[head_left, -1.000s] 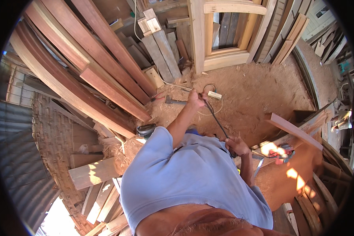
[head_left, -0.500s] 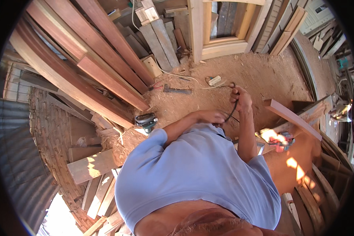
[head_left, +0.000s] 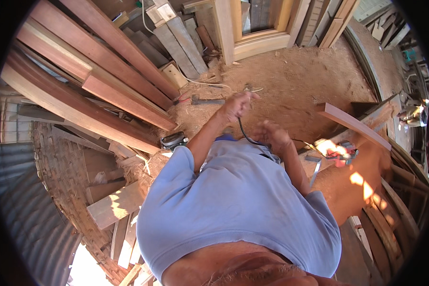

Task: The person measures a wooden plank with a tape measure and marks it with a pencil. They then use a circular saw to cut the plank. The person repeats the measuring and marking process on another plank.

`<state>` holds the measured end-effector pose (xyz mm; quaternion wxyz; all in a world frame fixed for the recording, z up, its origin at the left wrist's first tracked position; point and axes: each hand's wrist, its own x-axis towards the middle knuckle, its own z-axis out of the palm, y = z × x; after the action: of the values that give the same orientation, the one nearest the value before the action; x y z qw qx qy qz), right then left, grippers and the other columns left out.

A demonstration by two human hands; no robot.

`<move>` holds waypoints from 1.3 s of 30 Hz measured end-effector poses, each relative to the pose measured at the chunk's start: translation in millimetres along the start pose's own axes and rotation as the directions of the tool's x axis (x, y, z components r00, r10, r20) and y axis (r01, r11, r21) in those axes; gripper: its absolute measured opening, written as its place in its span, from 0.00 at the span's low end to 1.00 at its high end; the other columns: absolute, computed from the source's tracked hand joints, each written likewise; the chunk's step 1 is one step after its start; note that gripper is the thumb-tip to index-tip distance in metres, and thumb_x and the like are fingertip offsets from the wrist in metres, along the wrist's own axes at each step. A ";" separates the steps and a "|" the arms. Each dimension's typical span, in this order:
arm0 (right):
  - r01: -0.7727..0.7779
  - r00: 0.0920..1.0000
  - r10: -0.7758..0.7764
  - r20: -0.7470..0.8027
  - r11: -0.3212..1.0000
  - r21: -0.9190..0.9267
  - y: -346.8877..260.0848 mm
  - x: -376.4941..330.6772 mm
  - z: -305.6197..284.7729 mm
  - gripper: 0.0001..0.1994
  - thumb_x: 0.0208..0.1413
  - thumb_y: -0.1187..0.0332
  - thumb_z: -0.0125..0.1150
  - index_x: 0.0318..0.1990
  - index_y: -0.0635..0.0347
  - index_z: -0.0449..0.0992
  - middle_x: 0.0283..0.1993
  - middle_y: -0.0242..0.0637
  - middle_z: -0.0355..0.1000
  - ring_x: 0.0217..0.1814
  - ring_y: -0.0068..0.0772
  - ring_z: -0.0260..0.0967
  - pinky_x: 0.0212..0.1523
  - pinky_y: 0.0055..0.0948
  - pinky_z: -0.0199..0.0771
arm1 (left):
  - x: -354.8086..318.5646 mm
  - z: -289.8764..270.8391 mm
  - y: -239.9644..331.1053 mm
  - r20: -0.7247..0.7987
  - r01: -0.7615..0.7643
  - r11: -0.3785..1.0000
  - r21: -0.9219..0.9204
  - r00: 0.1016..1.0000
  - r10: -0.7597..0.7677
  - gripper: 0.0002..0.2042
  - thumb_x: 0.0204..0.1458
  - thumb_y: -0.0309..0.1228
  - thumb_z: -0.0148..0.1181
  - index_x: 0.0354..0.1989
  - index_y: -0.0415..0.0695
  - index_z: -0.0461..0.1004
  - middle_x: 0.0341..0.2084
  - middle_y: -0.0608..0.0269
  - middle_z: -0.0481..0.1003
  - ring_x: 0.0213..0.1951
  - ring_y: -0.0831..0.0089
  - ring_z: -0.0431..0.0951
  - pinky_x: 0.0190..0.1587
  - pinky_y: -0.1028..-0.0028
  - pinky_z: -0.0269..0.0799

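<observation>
My left hand (head_left: 239,107) is raised in front of my waist, with its fingers closed on a dark cable (head_left: 243,127). From there the cable hangs down and curves right, close to my shirt. My right hand (head_left: 273,135) is lower, beside the cable, its fingers apart and somewhat blurred; I see nothing held in it. Beyond my left hand a pale cord (head_left: 214,85) runs over the dusty ground, and part of it is hidden by the hand. A dark, flat bar-shaped tool (head_left: 207,101) lies left of that hand.
Long reddish planks (head_left: 124,102) lean at the left, above a dark power tool (head_left: 174,140). A wooden frame (head_left: 261,45) stands at the back. On the right are a loose board (head_left: 355,125), a red and black tool (head_left: 344,153) and a metal square (head_left: 314,168).
My left hand has moved up and forward from my waist and now holds the cable. My right hand has come down and let go of it. The view has shifted slightly.
</observation>
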<state>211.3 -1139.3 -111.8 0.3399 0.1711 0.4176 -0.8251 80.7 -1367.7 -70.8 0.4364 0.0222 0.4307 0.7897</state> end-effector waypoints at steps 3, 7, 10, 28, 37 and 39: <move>0.059 0.982 -0.124 0.141 0.918 0.393 -41.5 37.0 -20.8 0.31 0.70 0.45 0.43 0.54 0.70 0.74 0.49 0.47 0.80 0.48 0.40 0.77 0.51 0.40 0.77 | -7.5 54.2 -13.0 0.394 -0.185 0.897 0.402 0.919 0.012 0.18 0.67 0.44 0.51 0.50 0.44 0.79 0.31 0.69 0.78 0.30 0.79 0.75 0.32 0.75 0.72; 0.153 0.945 -0.039 -0.326 0.931 0.332 -93.4 67.6 -31.5 0.23 0.70 0.53 0.44 0.48 0.67 0.75 0.33 0.36 0.78 0.27 0.30 0.73 0.27 0.28 0.73 | -10.4 84.5 -36.1 0.423 -0.149 0.538 0.830 0.798 -0.430 0.23 0.65 0.52 0.50 0.47 0.44 0.80 0.39 0.64 0.80 0.38 0.73 0.79 0.38 0.68 0.76; 0.152 0.955 -0.142 -0.259 0.988 0.018 -93.3 59.9 -16.0 0.13 0.65 0.65 0.48 0.42 0.65 0.76 0.22 0.26 0.67 0.19 0.22 0.62 0.18 0.25 0.63 | -0.8 42.5 -65.0 0.349 0.145 0.862 0.486 0.872 -0.343 0.28 0.63 0.60 0.49 0.44 0.45 0.79 0.37 0.60 0.80 0.38 0.67 0.81 0.41 0.64 0.78; -0.104 0.993 0.097 0.074 0.990 0.099 -36.7 86.2 33.5 0.23 0.72 0.52 0.39 0.51 0.64 0.71 0.45 0.43 0.78 0.41 0.36 0.76 0.42 0.38 0.80 | -51.1 32.0 -25.2 0.327 -0.280 0.712 0.644 0.942 0.074 0.17 0.67 0.43 0.50 0.33 0.43 0.75 0.20 0.70 0.68 0.21 0.80 0.69 0.24 0.75 0.65; -0.097 0.995 0.097 -0.009 0.990 -0.106 -41.3 112.9 64.3 0.15 0.70 0.65 0.42 0.38 0.62 0.75 0.23 0.26 0.67 0.18 0.16 0.59 0.18 0.20 0.58 | -71.6 5.0 -87.4 -0.051 0.304 0.937 0.173 0.953 -0.300 0.25 0.65 0.53 0.49 0.44 0.40 0.77 0.33 0.58 0.79 0.35 0.64 0.79 0.42 0.66 0.79; -0.001 0.993 0.037 0.112 0.952 -0.307 -45.5 84.4 84.7 0.15 0.69 0.66 0.44 0.34 0.61 0.76 0.22 0.26 0.67 0.19 0.16 0.59 0.19 0.21 0.58 | -80.7 -15.0 -82.2 -0.093 0.150 0.907 -0.393 0.975 -0.202 0.29 0.65 0.53 0.46 0.52 0.36 0.74 0.39 0.57 0.78 0.35 0.70 0.78 0.40 0.73 0.74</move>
<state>119.5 -1223.7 -83.4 0.3939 0.0721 0.5183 -0.7556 179.5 -1414.4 -110.2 0.4725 -0.1544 0.2958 0.8157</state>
